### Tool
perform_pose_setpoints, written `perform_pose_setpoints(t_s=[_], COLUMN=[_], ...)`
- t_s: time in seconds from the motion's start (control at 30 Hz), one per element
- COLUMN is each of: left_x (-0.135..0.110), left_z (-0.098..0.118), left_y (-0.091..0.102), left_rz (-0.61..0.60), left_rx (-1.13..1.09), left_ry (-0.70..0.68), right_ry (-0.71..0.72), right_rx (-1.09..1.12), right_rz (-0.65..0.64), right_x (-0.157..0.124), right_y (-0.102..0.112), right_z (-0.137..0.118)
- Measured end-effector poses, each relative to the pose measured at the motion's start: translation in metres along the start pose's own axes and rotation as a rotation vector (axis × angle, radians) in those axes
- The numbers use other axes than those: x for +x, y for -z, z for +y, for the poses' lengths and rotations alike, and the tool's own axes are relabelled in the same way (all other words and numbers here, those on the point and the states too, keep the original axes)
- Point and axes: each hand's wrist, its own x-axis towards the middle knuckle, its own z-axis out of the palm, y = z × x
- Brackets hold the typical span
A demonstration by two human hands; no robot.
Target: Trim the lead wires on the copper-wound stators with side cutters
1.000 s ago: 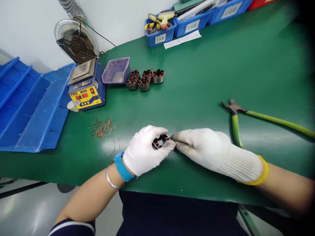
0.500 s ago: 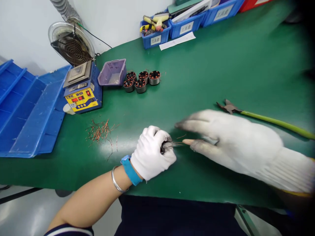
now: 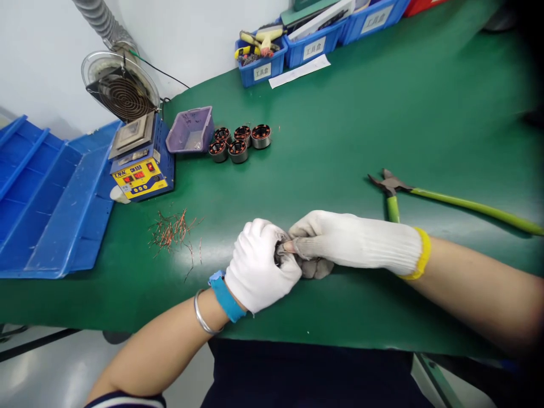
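Observation:
My left hand (image 3: pixel 261 266), in a white glove, is closed round a motor stator (image 3: pixel 278 255), of which only a dark bit shows between the fingers. My right hand (image 3: pixel 335 241), gloved too with its thumb tip bare, presses against the left fingers. Its thumb and forefinger pinch at the stator's copper wire ends, which the fingers cover. Behind the right hand lie green-handled cutting pliers (image 3: pixel 459 205), jaws pointing left. Cut copper wire pieces (image 3: pixel 172 231) lie in a loose pile left of my left hand.
Several stators (image 3: pixel 238 152) stand beside a purple bin (image 3: pixel 187 130). To their left are a blue and yellow solder pot (image 3: pixel 144 173), a fume extractor (image 3: pixel 123 90) and blue trays (image 3: pixel 63 209). Blue tool boxes (image 3: pixel 261 71) and a paper strip (image 3: pixel 300 71) line the back of the green table (image 3: pixel 340 141).
My right hand has come left and in, from spread fingers to a pinch at the wires by my left hand. My left hand keeps its grip. The pliers' second handle now shows.

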Motion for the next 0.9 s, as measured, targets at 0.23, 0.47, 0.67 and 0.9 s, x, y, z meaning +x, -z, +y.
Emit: perform_pose_setpoints(t_s=[0.23,0.47,0.67,0.9], left_x=[-0.009,0.010,0.012,-0.003], left_z=[0.002,-0.018,-0.015,0.000], left_y=[0.016,0.032,0.046,0.055], left_rz=[-0.111,-0.264,-0.637,-0.200], left_rx=[-0.168,-0.699,-1.095,-0.825], left_ry=[0.005,0.287,0.627,0.074], right_ry=[0.024,0.174,0.329,0.342], right_rx=[0.043,-0.127,0.069,0.378], right_rz=[0.046,0.228,0.182,0.122], right_x=[0.000,-0.011,-0.021,-0.023], right_y=[-0.004,-0.007,-0.014,-0.020], right_z=[-0.002,0.006,0.009,0.007])
